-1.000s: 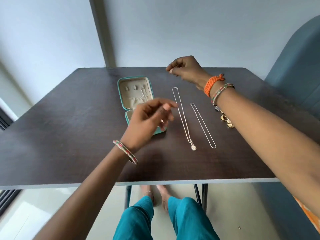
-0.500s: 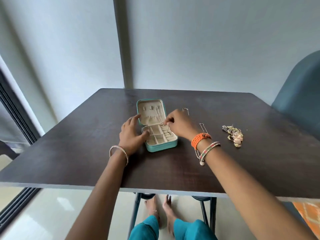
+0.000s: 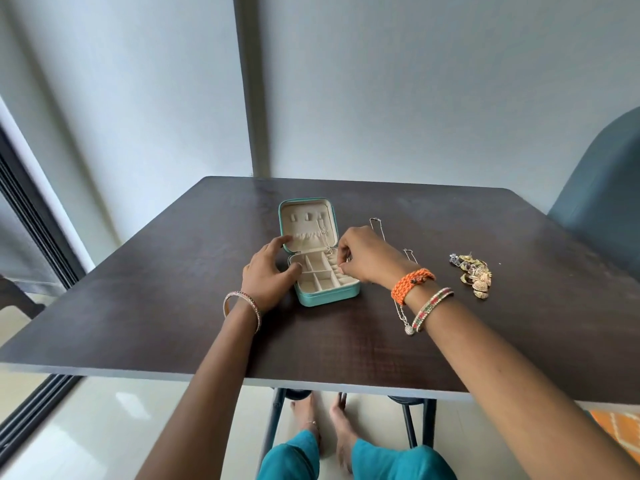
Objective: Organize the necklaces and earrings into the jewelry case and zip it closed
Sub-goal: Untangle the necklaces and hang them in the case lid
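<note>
Currently the right hand (image 3: 367,258) pinches a thin necklace (image 3: 323,233) over the open case (image 3: 320,258) on the table (image 3: 173,289), while the left hand (image 3: 268,275), fingers spread, steadies its side. Keep the chain taut and feed slack into the lid pocket. Two more chains (image 3: 403,313) and the earrings (image 3: 474,275) lie to the right.

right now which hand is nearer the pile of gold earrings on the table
Right. The right hand sits at the teal jewelry case's right edge, the pile of gold earrings off to its right; the left hand is beyond the case.
</note>
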